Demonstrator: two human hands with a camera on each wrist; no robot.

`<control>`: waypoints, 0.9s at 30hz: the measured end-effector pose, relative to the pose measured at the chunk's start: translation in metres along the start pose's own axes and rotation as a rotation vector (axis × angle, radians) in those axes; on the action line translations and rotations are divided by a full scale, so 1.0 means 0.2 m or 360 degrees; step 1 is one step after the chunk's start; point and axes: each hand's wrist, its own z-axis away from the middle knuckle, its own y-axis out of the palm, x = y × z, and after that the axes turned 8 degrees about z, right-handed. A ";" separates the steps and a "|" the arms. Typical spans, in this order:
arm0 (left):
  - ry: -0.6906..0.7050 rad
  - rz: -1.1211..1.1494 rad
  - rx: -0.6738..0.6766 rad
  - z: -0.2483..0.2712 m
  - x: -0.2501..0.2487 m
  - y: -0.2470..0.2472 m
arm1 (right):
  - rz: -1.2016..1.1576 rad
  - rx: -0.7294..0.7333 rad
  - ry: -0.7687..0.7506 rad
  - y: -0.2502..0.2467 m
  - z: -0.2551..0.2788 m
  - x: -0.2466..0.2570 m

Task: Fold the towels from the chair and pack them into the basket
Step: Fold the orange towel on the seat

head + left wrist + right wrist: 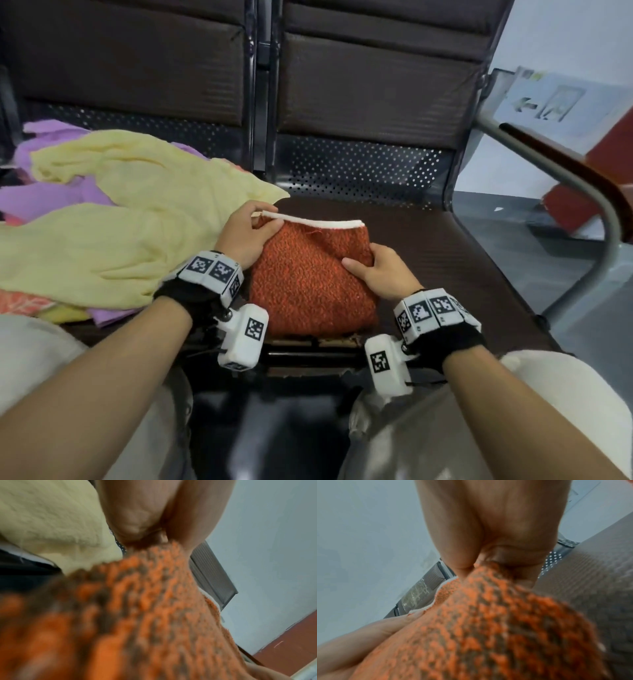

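A folded orange towel (313, 281) with a white edge along its far side lies on the dark chair seat (445, 260) in the head view. My left hand (251, 234) pinches its far left corner at the white edge. My right hand (373, 270) grips the towel's right side, thumb on top and fingers underneath. Both wrist views show the orange towel (145, 615) (488, 628) close up and blurred, held between fingers and thumb. A pile of unfolded towels, yellow (120, 219) over purple (44, 198), covers the seat on the left. No basket is in view.
The chair backrests (373, 75) rise behind the seats. A metal armrest with a wooden top (579, 192) curves along the right side. My knees in light trousers (44, 363) sit at the bottom. A white wall and red floor (609, 161) lie beyond the armrest.
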 end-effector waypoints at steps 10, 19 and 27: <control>-0.0372 -0.0400 0.0121 -0.05 0.16 0.03 | 0.0539 -0.0187 -0.0283 0.02 0.03 -0.03; 0.0167 -0.0798 0.0748 0.28 -0.01 0.01 | 0.1029 0.0353 -0.0681 0.02 0.20 0.01; 0.0313 -0.1382 0.0895 0.35 0.00 0.00 | 0.0908 0.0410 -0.0453 -0.06 0.21 0.05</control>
